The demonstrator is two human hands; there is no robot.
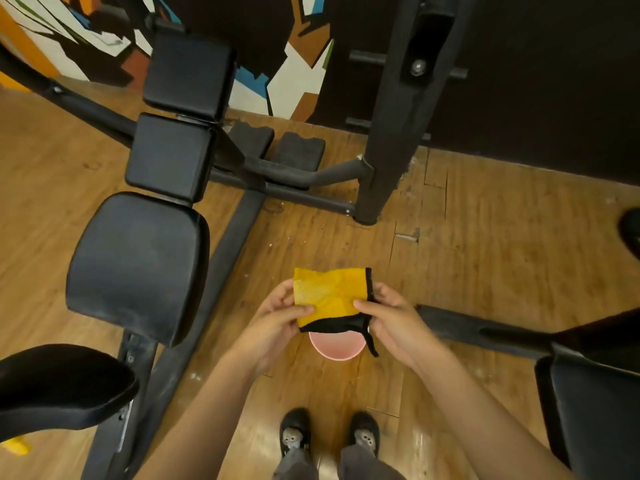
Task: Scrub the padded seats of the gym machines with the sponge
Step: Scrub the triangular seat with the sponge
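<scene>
Yellow, black-trimmed sponge (329, 296) stretched between both hands above a pink bucket (337, 351).
The left hand (277, 317) pinches its left edge and the right hand (391, 317) its right edge, thumbs on top. This looks like readying the sponge: best to settle it flat in one palm, then carry it left to the nearby black padded seat (138, 268) and scrub in overlapping strokes. The bucket stands on the wood floor just below the sponge, which hides its contents.

Two hands (273, 320) (391, 320), two shoes (295, 433) (364, 433), one sponge (329, 296), one bucket (337, 346)
</scene>
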